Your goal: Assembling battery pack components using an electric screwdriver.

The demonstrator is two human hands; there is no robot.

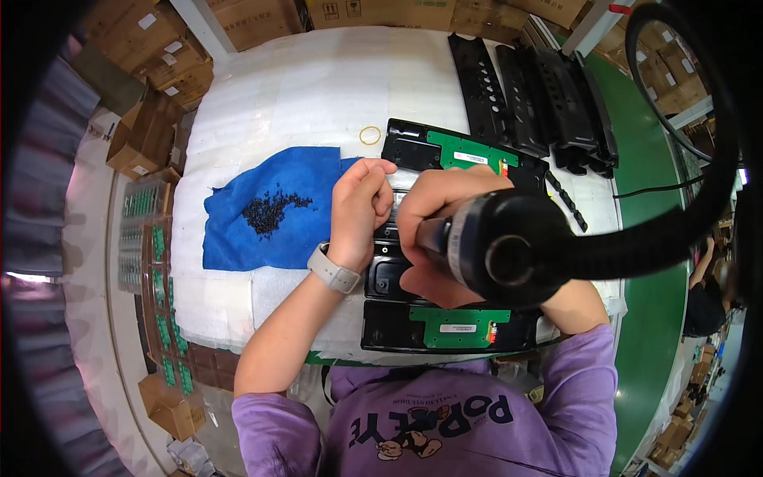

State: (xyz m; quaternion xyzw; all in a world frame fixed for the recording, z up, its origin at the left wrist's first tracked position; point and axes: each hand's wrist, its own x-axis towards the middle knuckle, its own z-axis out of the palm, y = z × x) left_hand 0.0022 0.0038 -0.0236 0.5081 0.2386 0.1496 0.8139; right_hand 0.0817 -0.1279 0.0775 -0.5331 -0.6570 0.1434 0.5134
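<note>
My right hand [445, 219] is wrapped round the dark body of an electric screwdriver [497, 246], whose rear end and thick black cable loom close to the camera; its tip is hidden. Over the left edge of the black panels sits my left hand [362, 199], fingers curled together; anything pinched in them is too small or hidden to see. Beneath the hands lie black panels, one bearing a green circuit board [469, 155] at the far side and another a green circuit board [449, 327] at the near side. A pile of small black screws [270, 213] rests on a blue cloth [230, 238] to the left.
Long black panels [548, 99] are stacked at the far right of the white-covered table [318, 87]. A yellow rubber band [369, 135] lies beyond my left hand. Trays of green boards [163, 310] stand at left. Cardboard boxes [262, 24] line the back; another person [703, 294] is at far right.
</note>
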